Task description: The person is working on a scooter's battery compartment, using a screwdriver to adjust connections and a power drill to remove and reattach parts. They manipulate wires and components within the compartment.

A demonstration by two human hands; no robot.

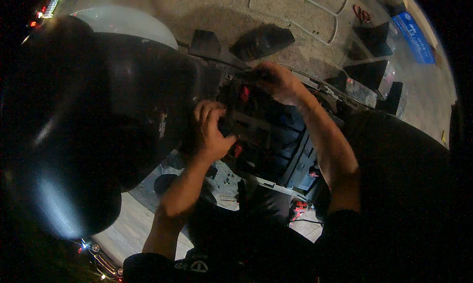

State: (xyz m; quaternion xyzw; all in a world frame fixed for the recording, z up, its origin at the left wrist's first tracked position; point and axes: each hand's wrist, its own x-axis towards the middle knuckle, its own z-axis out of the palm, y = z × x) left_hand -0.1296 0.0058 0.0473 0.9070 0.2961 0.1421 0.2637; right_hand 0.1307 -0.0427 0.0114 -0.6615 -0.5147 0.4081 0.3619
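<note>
A dark open compartment (pixel 266 130) lies in front of me, with black box-shaped units in it that look like batteries. Red parts show at its far side (pixel 244 93) and near side (pixel 237 150). At its left edge, my left hand (pixel 212 135) has bent fingers curled around something dark, the thumb reaching toward the near red part. My right hand (pixel 280 85) is at the far edge, fingers closed on something dark that I cannot make out. Deep shadow hides both sets of fingertips.
A large glossy black curved body (pixel 88 125) fills the left. Beyond the compartment, black panels (pixel 263 42), a bent pale frame (pixel 295 17), red-handled pliers (pixel 361 14) and a blue box (pixel 415 36) lie on the ground. A red tool (pixel 299 206) is near me.
</note>
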